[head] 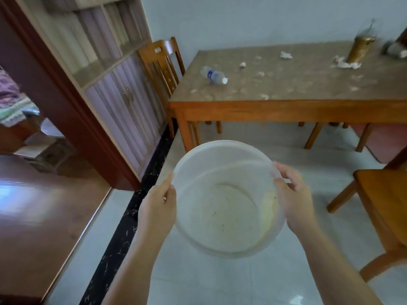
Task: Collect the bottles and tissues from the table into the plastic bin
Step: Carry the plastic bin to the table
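Observation:
I hold a round white plastic bin (222,150) in front of me above the floor, its inside bare apart from a few specks. My left hand (157,208) grips its left rim and my right hand (291,194) grips its right rim. Ahead stands a wooden table (286,107). A clear plastic bottle (213,75) with a blue label lies on its side near the table's left end. Crumpled white tissues lie scattered over the top: one (285,55) at the back, a small one (242,64) in the middle, a bigger wad (346,63) at the right.
A tall golden container (361,48) stands by the right-hand tissues, with a blurred dark object (394,48) beyond it. Wooden chairs stand at the table's left end (161,62) and at my right (383,203). A cabinet (114,84) and a doorway are on the left.

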Tool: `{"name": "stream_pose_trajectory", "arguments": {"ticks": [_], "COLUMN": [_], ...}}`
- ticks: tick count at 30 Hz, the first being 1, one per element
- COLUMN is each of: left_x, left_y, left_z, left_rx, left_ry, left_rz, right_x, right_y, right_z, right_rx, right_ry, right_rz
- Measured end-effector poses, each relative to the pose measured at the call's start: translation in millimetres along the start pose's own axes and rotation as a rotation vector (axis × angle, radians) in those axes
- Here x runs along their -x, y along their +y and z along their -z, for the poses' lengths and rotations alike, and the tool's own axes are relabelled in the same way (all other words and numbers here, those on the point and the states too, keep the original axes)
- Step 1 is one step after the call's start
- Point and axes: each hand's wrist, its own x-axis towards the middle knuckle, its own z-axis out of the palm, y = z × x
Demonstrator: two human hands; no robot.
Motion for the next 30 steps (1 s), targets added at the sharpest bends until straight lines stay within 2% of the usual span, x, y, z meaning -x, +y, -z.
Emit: {"name": "stream_pose_trajectory", "arguments": {"ticks": [3,7,11,16,23,27,30], "left_x": [-1.9,-9.3,-18.7,-42.1,-101.7,-141.8,-170.0], "left_y": [23.8,50.3,68.2,71.7,66.6,49.4,39.1], "left_z": [26.8,57.4,83.0,114.7,154.8,166.8,172.4], "left_rx": [0.027,0.125,0.186,0.288,0.476,0.441,0.346], "left_ry": [-0.012,-0.003,-0.041,-0.091,-0.070,-0.109,-0.092], "left_rz": [-0.078,-0.031,-0.065,-0.087,-0.061,-0.086,-0.133], "right_x": [0.6,3.2,0.2,-9.9,-28.4,-45.9,-59.5], "right_y": [-36.2,-83.2,-120.4,-161.7,-191.8,-196.2,-195.2], "right_z": [4.9,2.7,-4.7,-26.8,-71.6,-104.9,-129.1], "right_rx": [-0.045,-0.057,-0.045,-0.046,-0.098,-0.153,-0.151], "right_ry": [-0.027,-0.040,-0.049,-0.076,-0.064,-0.004,0.014], "right_rz": [0.019,0.050,0.088,0.144,0.128,0.073,0.098]}}
